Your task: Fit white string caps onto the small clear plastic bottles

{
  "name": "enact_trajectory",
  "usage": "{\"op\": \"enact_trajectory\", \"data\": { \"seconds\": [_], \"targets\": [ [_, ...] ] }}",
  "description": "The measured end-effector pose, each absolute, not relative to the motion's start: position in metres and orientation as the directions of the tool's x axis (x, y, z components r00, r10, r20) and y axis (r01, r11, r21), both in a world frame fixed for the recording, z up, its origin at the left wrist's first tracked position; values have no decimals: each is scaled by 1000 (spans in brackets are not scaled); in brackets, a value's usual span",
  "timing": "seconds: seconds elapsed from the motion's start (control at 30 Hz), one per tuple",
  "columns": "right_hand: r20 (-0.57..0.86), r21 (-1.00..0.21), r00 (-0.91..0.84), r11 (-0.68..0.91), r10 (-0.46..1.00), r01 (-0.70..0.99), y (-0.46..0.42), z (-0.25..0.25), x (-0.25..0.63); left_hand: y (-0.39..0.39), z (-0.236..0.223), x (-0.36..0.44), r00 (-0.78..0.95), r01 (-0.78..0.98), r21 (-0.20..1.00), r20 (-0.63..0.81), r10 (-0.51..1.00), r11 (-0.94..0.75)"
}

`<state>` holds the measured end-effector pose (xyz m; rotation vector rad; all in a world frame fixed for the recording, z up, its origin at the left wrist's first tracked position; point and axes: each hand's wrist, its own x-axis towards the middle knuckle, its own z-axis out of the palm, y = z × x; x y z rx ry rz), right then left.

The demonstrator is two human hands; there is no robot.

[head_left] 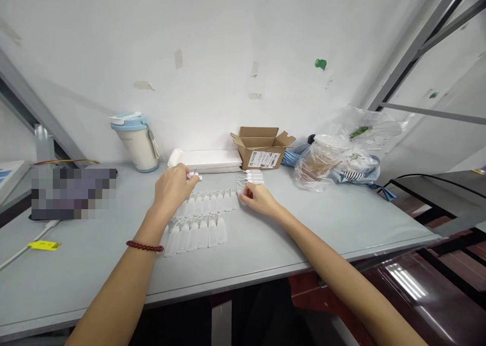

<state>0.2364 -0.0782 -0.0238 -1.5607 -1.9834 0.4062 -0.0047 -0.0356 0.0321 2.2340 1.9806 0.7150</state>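
Two rows of translucent white tags with thin looped cords lie on the grey table: a front row (203, 234) and a back row (212, 202). My left hand (170, 189), with a dark red bead bracelet at the wrist, is closed in a pinch above the left end of the back row. A small white piece (195, 176) shows at its fingertips; its kind is unclear. At the right end of that row, my right hand (258, 198) is closed, thumb and forefinger together. What it pinches is hidden. Several small white corded pieces (255, 177) lie just behind it.
Behind the rows are a stack of flat white packs (208, 159) and an open cardboard box (261, 153). A blue-lidded tumbler (134, 142) stands left, near a pixelated dark item (76, 191). Plastic bags (330, 161) sit right. A cable with a yellow label (44, 245) crosses the left side.
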Motion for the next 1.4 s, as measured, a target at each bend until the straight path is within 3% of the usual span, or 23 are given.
{"op": "enact_trajectory", "data": {
  "seconds": [0.13,0.27,0.4,0.5,0.6,0.8,0.93,1.23,1.4],
  "targets": [
    [220,-535,-108,212,970,818,-75,-23,244,-40,24,9,190,879,360,333,924,-311],
    [174,-509,-76,156,982,847,-75,-22,246,-44,21,22,252,749,518,354,901,-413],
    [235,-529,-38,161,971,833,-76,-20,242,-51,23,35,258,568,731,277,926,-377],
    [313,-614,-47,240,949,752,-79,-16,238,-55,25,38,292,366,889,172,941,-276],
    [365,-710,-60,319,929,628,-86,-9,232,-57,26,36,305,219,964,80,949,-151],
    [264,-844,-210,331,941,423,-97,-4,222,-57,25,34,357,-27,1000,19,934,-10],
    [231,-858,-259,322,938,399,-98,-5,221,-57,25,34,428,-137,987,-13,904,80],
    [219,-908,-219,281,951,310,-99,1,222,-61,27,39,433,-41,998,-15,901,37],
    [158,-985,-161,167,974,43,-96,1,221,-65,31,41,397,11,1000,14,918,-20]
  ]
}}
